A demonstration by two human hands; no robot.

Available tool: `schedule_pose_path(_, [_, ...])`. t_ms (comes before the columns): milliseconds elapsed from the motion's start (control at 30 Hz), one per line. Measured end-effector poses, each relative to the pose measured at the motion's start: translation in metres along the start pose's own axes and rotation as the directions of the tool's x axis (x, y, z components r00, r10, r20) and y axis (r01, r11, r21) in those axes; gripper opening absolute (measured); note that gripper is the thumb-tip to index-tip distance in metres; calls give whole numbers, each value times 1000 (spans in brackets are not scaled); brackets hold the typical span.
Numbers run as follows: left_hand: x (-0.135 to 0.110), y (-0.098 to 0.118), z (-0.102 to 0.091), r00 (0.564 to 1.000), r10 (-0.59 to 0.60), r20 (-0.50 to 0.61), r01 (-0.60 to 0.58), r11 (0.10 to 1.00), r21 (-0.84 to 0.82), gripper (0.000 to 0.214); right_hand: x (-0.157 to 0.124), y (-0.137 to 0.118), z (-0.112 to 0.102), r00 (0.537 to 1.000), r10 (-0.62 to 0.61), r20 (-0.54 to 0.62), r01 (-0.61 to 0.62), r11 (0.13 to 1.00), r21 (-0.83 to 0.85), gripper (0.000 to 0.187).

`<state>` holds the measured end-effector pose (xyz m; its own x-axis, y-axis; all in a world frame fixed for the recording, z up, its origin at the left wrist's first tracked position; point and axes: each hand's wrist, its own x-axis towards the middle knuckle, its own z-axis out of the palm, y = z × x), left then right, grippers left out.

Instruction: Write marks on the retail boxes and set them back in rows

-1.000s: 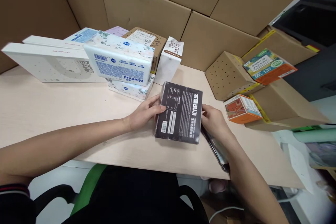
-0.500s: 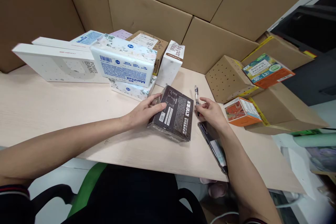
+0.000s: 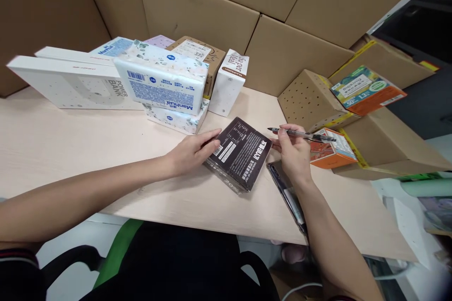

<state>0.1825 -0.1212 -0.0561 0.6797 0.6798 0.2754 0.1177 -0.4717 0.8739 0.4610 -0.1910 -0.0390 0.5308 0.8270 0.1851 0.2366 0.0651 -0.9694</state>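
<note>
The small print on the dark box (image 3: 240, 153) is too fine to read, and whether the left hand (image 3: 190, 150) has fingers under its left corner cannot be told. Just right of the dark box, the right hand (image 3: 294, 155) and forearm (image 3: 328, 240) cover part of the phone (image 3: 282, 188). Behind the dark box, the tissue pack (image 3: 160, 82) hides most of a purple pack (image 3: 159, 41). Far right of it, the frame edge cuts off a green roll (image 3: 427, 187).

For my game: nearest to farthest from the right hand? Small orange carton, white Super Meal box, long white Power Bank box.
1. Orange carton: beside the right hand.
2. Super Meal box: back left.
3. Power Bank box: far left.
</note>
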Motion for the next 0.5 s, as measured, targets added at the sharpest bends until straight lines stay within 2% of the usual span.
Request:
schedule_pose_path(67, [-5,-2,2,977,203,-66,-183,956,231,43,-3,0,0,1000,-25,1,25,999,-39,35])
schedule_pose_path(100, [-8,-3,4,943,326,-72,-282,891,356,43,-4,0,0,999,-42,-1,42,997,-59,33])
schedule_pose_path(167, [-17,0,10,832,555,-15,-448,688,571,45,-6,0,-2,997,-74,-6,73,992,-107,30])
schedule_pose_path(200, [-21,2,13,773,633,42,-508,578,639,48,-7,0,-3,996,-85,-8,83,988,-130,30])
schedule_pose_path(233, [-26,5,17,726,680,99,-551,490,676,52,-8,0,-4,996,-91,-12,88,985,-148,30])
schedule_pose_path(267, [-29,8,21,703,697,141,-573,437,693,57,-9,-1,-5,996,-90,-13,87,984,-158,32])
schedule_pose_path(300, [-32,10,24,703,691,166,-576,418,703,62,-10,-2,-5,997,-83,-12,80,983,-163,34])
schedule_pose_path(367, [-36,14,26,734,655,180,-560,435,705,68,-11,-5,-7,999,-45,7,45,986,-159,38])
schedule_pose_path(500, [-34,15,20,807,563,179,-516,525,676,57,-12,-11,-12,995,78,61,-73,994,-84,42])
